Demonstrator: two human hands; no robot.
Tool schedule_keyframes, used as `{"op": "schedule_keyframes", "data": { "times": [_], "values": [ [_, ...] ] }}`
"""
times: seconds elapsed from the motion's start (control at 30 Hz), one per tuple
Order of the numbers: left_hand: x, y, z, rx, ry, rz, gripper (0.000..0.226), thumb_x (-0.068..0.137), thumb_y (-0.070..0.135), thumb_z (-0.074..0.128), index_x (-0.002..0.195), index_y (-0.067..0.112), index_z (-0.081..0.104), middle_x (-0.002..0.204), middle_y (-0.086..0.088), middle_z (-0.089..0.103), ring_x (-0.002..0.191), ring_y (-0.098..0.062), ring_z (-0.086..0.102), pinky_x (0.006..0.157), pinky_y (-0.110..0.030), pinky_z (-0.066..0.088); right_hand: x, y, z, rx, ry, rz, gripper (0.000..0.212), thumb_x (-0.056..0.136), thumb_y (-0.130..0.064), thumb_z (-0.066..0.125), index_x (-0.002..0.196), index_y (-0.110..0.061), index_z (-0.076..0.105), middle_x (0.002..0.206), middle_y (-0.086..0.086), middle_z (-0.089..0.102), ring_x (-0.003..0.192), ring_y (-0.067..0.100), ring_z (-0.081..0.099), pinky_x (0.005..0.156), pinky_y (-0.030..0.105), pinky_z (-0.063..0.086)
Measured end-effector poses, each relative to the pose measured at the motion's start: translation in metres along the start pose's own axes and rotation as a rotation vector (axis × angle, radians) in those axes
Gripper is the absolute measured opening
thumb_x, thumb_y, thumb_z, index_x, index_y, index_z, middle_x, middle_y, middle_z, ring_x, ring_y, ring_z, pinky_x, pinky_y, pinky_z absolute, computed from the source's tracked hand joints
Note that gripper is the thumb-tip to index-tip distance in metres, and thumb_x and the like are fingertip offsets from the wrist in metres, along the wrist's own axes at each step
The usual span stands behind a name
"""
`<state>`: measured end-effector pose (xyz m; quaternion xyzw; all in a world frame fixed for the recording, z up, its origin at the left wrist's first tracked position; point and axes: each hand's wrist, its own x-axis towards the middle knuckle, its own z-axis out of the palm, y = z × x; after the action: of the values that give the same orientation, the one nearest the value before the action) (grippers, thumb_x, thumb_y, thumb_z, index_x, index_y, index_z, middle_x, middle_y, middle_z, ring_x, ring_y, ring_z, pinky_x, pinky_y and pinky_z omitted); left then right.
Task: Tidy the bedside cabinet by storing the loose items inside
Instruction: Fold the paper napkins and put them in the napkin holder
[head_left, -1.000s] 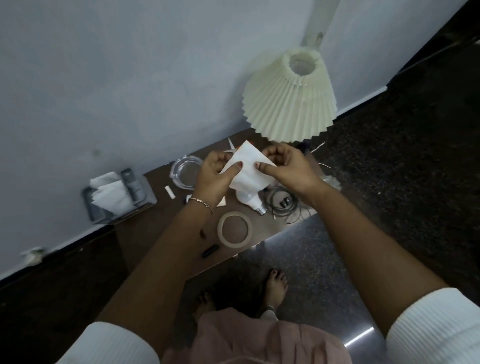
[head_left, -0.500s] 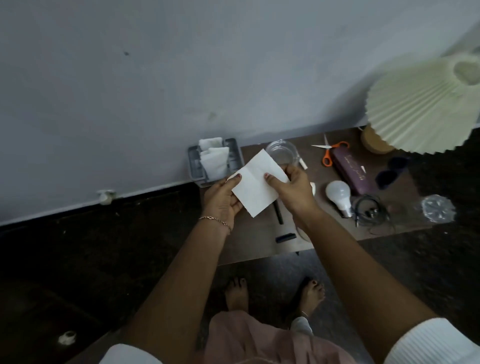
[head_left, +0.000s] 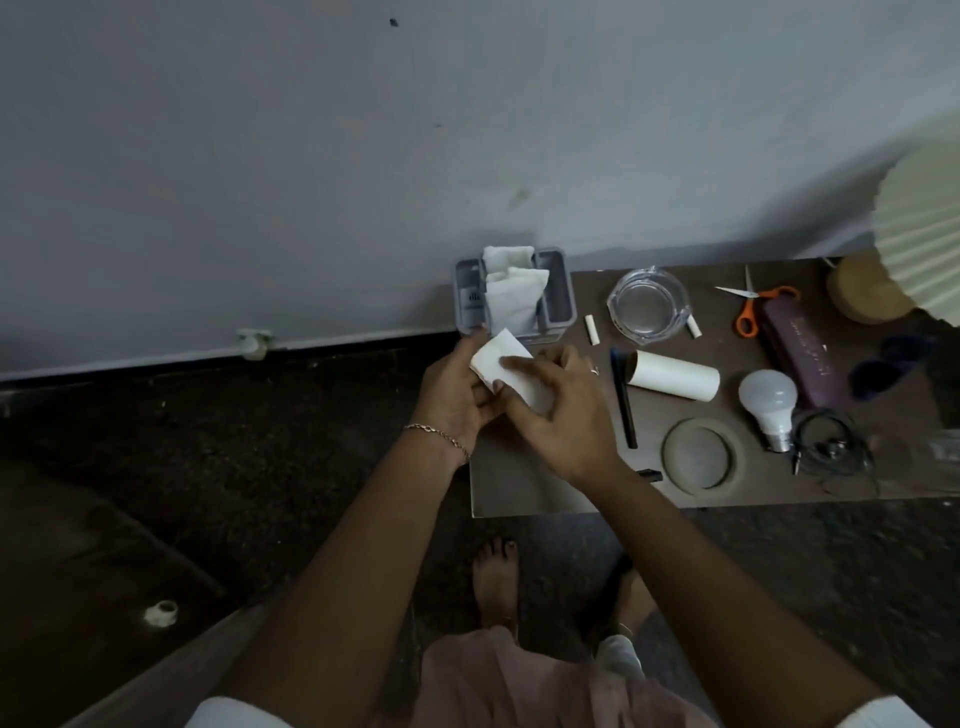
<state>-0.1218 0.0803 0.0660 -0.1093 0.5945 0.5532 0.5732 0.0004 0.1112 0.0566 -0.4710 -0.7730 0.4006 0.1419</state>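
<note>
Closest to me, my left hand (head_left: 457, 389) cradles a folded white paper (head_left: 501, 364) with its fingers curled under it. My right hand (head_left: 561, 415) pinches the same paper from above, thumb on top. So both hands are gripping it, in front of the glass ashtray (head_left: 649, 306) and to its left, over the left end of the bench (head_left: 519, 491).

I'd say the tidying has barely begun. No drawer or door shows, nothing looks stored, and everything loose lies out on top.

Nearer me than the ashtray are:
- one tape ring (head_left: 698, 456)
- one small black cap (head_left: 649, 474) beside the ring
- one tangle of black cable (head_left: 826, 452) to the right

Between those and the ashtray are:
- one black pen (head_left: 623, 400)
- one cardboard tube (head_left: 675, 375)
- one light bulb (head_left: 769, 402)

Two short white stubs (head_left: 592, 329) flank the ashtray, one on each side.

Right of the ashtray are:
- one pair of orange-handled scissors (head_left: 748, 306)
- one purple case (head_left: 800, 353)
- one pair of dark sunglasses (head_left: 893, 364)
- one lamp (head_left: 867, 296), which I take as staying put

Left of the ashtray, against the wall, one grey caddy (head_left: 558, 291) holds two wads of tissue (head_left: 511, 299).

That makes roughly a dozen loose things left to put inside, the paper included.
</note>
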Motion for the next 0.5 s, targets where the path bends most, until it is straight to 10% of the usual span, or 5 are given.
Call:
{"op": "schedule_keyframes", "data": {
  "times": [0.23,0.5],
  "values": [
    [0.007,0.021,0.008,0.354,-0.03,0.195,0.021,0.088,-0.001,0.054,0.106,0.005,0.062,0.107,-0.015,0.065,0.098,-0.028,0.063,0.08,-0.038,0.055,0.029,0.002,-0.01,0.148,0.125,-0.014,0.053,0.082,-0.018,0.07,0.13,-0.018,0.05,0.12,-0.003,0.057,0.102,0.007,0.055,0.084,0.024,0.048],
    [0.022,0.046,0.035,0.61,-0.132,0.502,0.021,0.081,-0.003,0.066,0.099,0.008,0.066,0.092,-0.007,0.069,0.081,-0.013,0.067,0.079,-0.03,0.056,0.07,0.002,-0.021,0.158,0.164,0.034,0.054,0.08,-0.009,0.069,0.13,-0.015,0.051,0.105,-0.003,0.064,0.082,0.011,0.06,0.075,0.017,0.049]
  ]
}}
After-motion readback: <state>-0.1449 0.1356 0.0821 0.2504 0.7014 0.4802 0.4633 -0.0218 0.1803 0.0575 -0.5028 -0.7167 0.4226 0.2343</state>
